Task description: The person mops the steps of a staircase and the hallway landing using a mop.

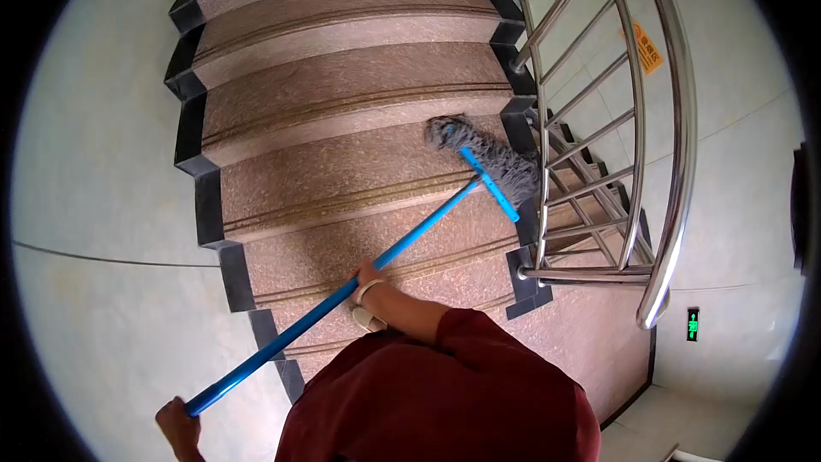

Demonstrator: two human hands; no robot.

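Observation:
A flat mop with a long blue handle [295, 328] runs diagonally across the stairs. My left hand [178, 423] is wrapped round the handle's end at the lower left. Farther up the same pole, my right hand [369, 277] is closed around it, a pale band on the wrist. A blue crossbar [489, 184] joins the pole to the shaggy grey mop head [500, 161]. That head lies on a step at its right end, close against the black edging and the railing posts.
Brownish speckled stairs [342, 162] with grooved edges rise ahead, bordered by black trim [209, 205]. A stainless steel railing [676, 154] stands on the right. Pale walls [103, 162] flank both sides. A green-lit sign [693, 324] hangs low on the right wall. One shoe [368, 318] shows below my right wrist.

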